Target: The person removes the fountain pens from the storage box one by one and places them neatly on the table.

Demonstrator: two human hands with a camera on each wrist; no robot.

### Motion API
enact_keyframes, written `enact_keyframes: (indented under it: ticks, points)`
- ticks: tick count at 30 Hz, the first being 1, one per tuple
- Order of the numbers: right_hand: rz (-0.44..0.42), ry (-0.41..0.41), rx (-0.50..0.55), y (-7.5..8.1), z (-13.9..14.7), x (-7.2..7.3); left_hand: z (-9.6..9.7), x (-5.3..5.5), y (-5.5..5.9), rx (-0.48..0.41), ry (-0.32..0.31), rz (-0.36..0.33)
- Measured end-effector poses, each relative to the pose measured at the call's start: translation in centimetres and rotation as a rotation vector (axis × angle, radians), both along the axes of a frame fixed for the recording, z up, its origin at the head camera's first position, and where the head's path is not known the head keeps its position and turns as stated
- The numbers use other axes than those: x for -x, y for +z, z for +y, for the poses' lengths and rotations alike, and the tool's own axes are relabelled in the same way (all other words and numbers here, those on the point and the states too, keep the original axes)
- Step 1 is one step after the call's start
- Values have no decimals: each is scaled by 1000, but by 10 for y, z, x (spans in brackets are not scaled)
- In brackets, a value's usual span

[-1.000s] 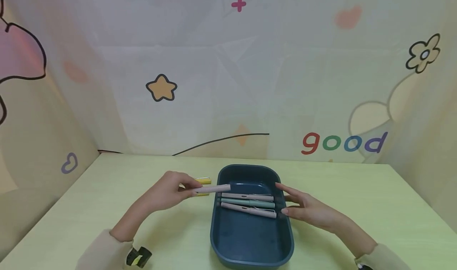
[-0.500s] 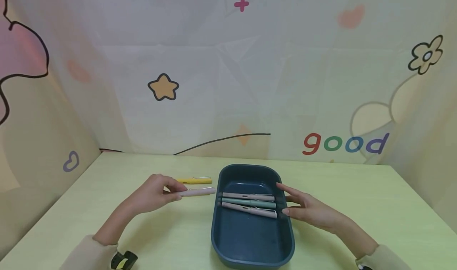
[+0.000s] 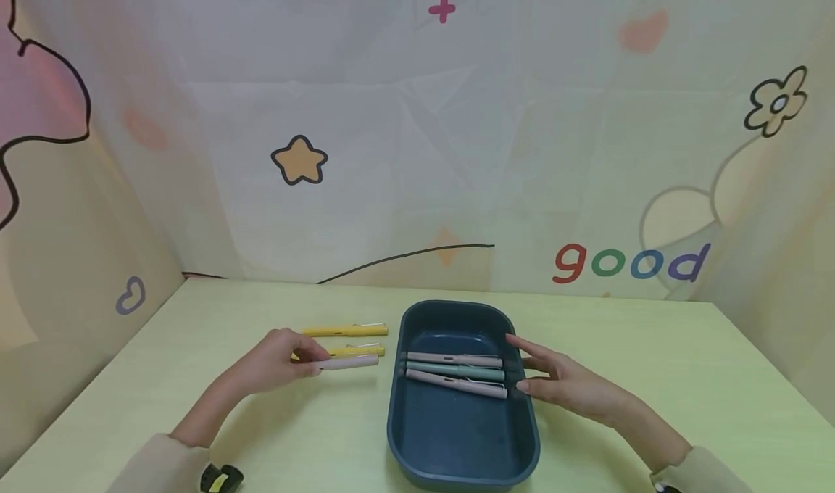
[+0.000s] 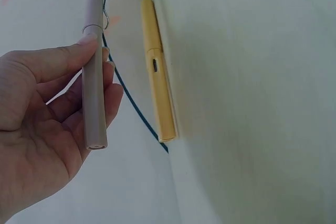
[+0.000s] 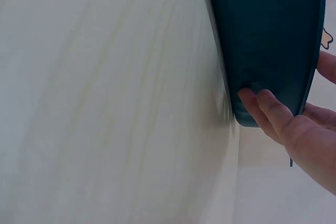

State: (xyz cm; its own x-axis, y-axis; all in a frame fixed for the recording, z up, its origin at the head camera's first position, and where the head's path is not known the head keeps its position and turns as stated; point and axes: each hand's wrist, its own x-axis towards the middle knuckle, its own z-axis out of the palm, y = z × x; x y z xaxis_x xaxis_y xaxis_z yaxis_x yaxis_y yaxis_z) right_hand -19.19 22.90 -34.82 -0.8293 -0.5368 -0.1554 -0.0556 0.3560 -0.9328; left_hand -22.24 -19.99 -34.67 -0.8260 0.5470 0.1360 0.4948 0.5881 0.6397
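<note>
Pale pen point(image 3: 349, 362) is being pinched by left hand point(image 3: 272, 366), left of blue tray point(image 3: 459, 446). Right hand point(image 3: 566, 384) is gripping tray's right side; three pens point(image 3: 457, 370) are lying inside.

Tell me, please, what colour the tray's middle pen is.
The middle pen is muted green, best seen in the head view.

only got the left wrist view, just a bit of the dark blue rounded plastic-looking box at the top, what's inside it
Observer: The head view shows the box holding two slim pale pink plastic-looking pens and one slim green plastic-looking pen.
Operator: i see one slim yellow plastic-looking pen, any others
Observer: Yes, the head view shows two yellow pens on the flat pale green table.
Operator: anything touching that box
Observer: The right hand touches its right side, as the head view shows.
</note>
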Motion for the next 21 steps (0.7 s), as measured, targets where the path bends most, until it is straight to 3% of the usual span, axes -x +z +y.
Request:
enact_keyframes:
  ticks: [6,21]
  points:
    - [-3,-5,-6,0,-1,0,4,6,-8,25,-23,-1]
    - [-17,-4,8,0,0,0,10,14,-10,135,-1,13]
